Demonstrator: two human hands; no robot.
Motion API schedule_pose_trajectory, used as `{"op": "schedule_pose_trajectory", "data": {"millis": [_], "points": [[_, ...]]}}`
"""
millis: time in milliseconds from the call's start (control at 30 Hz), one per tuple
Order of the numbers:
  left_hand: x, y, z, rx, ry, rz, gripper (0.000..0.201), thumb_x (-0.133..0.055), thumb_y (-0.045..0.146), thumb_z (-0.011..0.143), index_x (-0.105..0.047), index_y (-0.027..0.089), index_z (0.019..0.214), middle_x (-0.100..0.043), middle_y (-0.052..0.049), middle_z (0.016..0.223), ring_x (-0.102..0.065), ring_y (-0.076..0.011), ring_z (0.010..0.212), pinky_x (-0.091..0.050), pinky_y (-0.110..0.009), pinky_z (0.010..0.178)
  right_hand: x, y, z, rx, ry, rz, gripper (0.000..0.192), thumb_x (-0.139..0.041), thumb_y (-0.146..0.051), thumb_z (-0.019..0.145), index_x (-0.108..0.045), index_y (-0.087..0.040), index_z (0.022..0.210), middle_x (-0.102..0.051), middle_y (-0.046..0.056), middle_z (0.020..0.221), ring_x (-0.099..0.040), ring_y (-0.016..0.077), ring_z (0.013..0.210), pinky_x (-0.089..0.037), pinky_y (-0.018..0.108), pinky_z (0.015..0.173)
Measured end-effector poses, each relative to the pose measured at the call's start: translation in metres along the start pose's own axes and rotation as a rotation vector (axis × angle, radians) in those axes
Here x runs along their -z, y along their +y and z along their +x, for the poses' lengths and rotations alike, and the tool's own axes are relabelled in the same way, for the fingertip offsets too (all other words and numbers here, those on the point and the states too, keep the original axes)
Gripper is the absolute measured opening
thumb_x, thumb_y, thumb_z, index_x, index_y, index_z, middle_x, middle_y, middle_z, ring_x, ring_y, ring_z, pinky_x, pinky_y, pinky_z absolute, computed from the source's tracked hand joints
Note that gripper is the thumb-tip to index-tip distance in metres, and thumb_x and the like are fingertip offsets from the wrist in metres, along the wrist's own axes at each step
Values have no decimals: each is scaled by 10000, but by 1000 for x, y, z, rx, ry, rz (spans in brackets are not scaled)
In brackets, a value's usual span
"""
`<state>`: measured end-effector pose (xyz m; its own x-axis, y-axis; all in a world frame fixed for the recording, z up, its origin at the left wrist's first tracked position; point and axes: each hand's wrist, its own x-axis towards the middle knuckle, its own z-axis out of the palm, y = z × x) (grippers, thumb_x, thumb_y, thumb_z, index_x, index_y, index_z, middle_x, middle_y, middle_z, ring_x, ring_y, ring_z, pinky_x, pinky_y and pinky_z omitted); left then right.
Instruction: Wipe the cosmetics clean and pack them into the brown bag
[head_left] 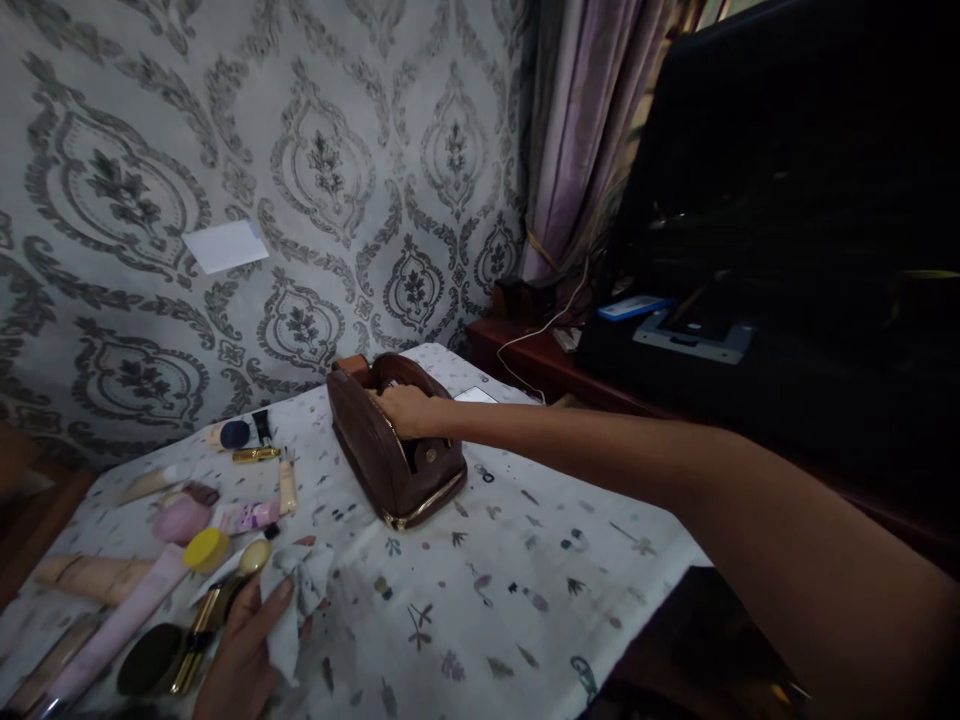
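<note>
My right hand (409, 410) is down in the mouth of the brown bag (364, 445), knuckles up, fingertips hidden by the bag's near edge. Can't tell if those fingers pinch anything or are loose. Bag sits upright right around my right fingers, zip open, its walls on both sides of the hand; my forearm crosses out over its right edge.

My left hand (247, 635) grasps a crumpled white cloth (306, 578), thumb on top; could be tissue, can't tell. Bag is ahead and to the right of this hand, apart from it.

Near the left grip: gold stick (196, 640) just left, dark round lid (152, 658) beyond that, yellow lid (206, 549) ahead and left, long pink tube (120, 630) further left. Ahead of the left grip, to the left of the bag: purple tube (247, 516), beige tube (288, 485), gold tube (256, 454), black tube (262, 427), all lying apart from the bag. Pink sponge-like thing (181, 518) is left of the purple tube. All on the patterned tablecloth (525, 580) under both hands. White card (476, 396) lies just past my right wrist.
</note>
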<state>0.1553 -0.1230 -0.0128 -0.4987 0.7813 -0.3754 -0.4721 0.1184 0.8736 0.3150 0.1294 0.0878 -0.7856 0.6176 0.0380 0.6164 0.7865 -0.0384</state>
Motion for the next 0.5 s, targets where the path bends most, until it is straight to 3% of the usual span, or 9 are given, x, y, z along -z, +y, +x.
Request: {"op": "schedule_pose_trajectory", "data": {"millis": [67,200,333,500], "points": [[4,1,3,32,-13,1,850,-954,370,430,-665,233,1217,-774,-74,1045,-737,-317,927,-632,-312,733,9,4,0,5,12,-5,425,-528,-260,934,-490,-134,1338,-687,191,1151,-672,296,1087,-528,381,879],[4,-1,2,15,-35,-3,787,-951,363,439,-687,224,1167,-779,-72,1016,-742,-313,909,-632,-318,744,21,12,3,-57,13,-23,383,-562,-129,870,-537,-59,1245,-666,236,1169,-660,314,1113,-528,349,855],[-1,-4,-5,-71,-6,-1,674,-929,382,496,-709,217,1112,-783,-65,989,-741,-308,921,-629,-322,761,26,13,2,-71,0,-29,385,-577,-103,847,-557,-70,1230,-671,212,1171,-665,297,1097,-526,315,836],[-3,-2,-7,-54,-20,-2,726,-933,371,479,-698,226,1150,-784,-71,993,-737,-320,934,-627,-342,779,34,16,-7,-92,28,-38,359,-553,-103,859,-555,-76,1217,-674,202,1163,-660,279,1086,-513,301,828]]}}
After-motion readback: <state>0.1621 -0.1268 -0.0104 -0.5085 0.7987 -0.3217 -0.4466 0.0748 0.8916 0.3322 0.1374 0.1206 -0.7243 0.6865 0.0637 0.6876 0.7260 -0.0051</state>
